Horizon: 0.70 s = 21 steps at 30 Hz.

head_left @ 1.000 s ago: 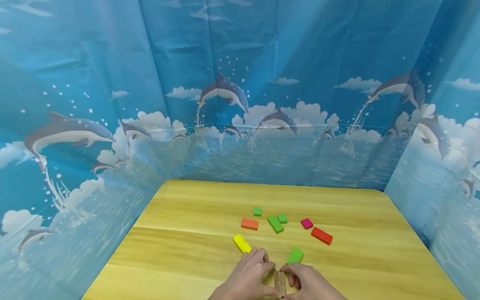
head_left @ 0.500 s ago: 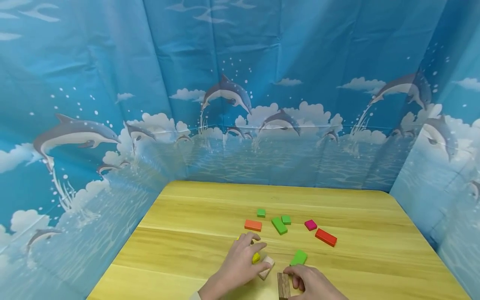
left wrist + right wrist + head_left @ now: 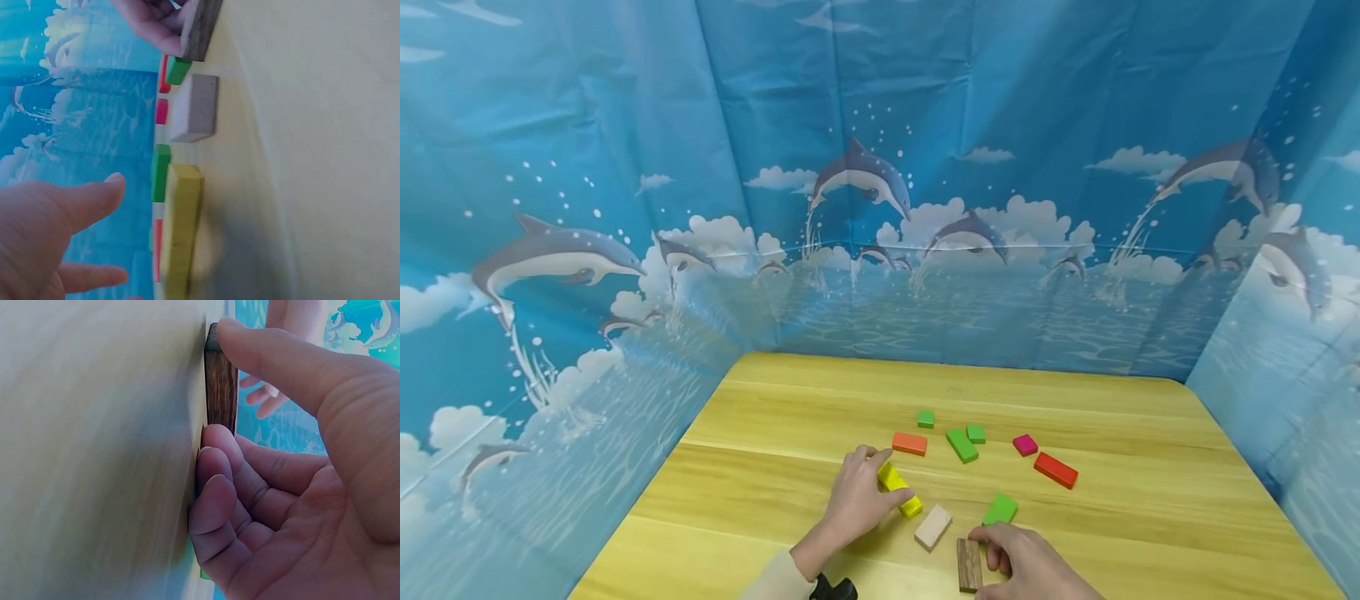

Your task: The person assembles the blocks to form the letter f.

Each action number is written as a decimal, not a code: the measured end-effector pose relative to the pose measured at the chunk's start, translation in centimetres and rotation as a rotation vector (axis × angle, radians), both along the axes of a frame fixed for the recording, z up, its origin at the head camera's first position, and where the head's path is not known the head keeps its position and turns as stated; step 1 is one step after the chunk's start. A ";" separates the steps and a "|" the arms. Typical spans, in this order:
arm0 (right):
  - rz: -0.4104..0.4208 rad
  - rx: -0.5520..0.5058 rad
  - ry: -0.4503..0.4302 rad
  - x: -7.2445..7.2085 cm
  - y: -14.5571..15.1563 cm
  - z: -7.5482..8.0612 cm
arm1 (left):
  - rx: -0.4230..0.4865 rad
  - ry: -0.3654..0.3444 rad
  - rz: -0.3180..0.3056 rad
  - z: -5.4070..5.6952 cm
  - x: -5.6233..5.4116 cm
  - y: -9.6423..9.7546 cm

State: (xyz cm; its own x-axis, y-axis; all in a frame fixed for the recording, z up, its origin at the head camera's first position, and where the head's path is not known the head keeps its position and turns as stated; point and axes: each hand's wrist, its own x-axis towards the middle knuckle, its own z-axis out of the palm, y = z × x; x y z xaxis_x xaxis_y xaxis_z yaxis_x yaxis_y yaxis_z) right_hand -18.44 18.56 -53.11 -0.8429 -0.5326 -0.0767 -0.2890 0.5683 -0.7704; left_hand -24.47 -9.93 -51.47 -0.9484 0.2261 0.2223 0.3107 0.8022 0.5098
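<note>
My right hand [image 3: 1026, 562] grips a dark brown wooden block [image 3: 968, 565] lying on the table near the front. In the right wrist view, the thumb presses one end of this brown block [image 3: 221, 390], with curled fingers at its other end. My left hand [image 3: 857, 493] is spread beside the yellow block [image 3: 898, 490], thumb and forefinger reaching over either end in the head view. A seam crosses the yellow block [image 3: 181, 215] in the left wrist view, where the left thumb [image 3: 94, 201] is apart from it. Between the hands lies a pale wooden block [image 3: 933, 527].
A green block [image 3: 1000, 508] sits just beyond the right hand. Farther back are an orange block [image 3: 910, 443], several green pieces [image 3: 962, 446], a small magenta block [image 3: 1026, 445] and a red block [image 3: 1056, 470]. A dolphin-print curtain [image 3: 880, 317] surrounds the table [image 3: 760, 467].
My left hand has left the brown block and moved left and forward to the yellow block. The pale block has come into full view. My right hand keeps its grip on the brown block.
</note>
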 end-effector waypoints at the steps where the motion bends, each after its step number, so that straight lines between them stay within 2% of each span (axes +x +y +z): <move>1: -0.001 -0.001 -0.001 0.0 0.0 0.0 | 0.007 -0.018 0.008 -0.1 -0.1 0.0; 6: -0.001 -0.005 -0.001 -0.1 0.0 0.1 | -0.005 -0.065 0.022 -0.5 -0.1 0.0; 13: -0.010 0.003 -0.006 0.0 0.0 0.3 | -0.130 -0.077 0.021 -1.4 -0.4 0.1; 21: -0.004 0.006 -0.006 0.1 -0.1 0.2 | -0.139 -0.069 0.034 -1.3 -0.2 0.3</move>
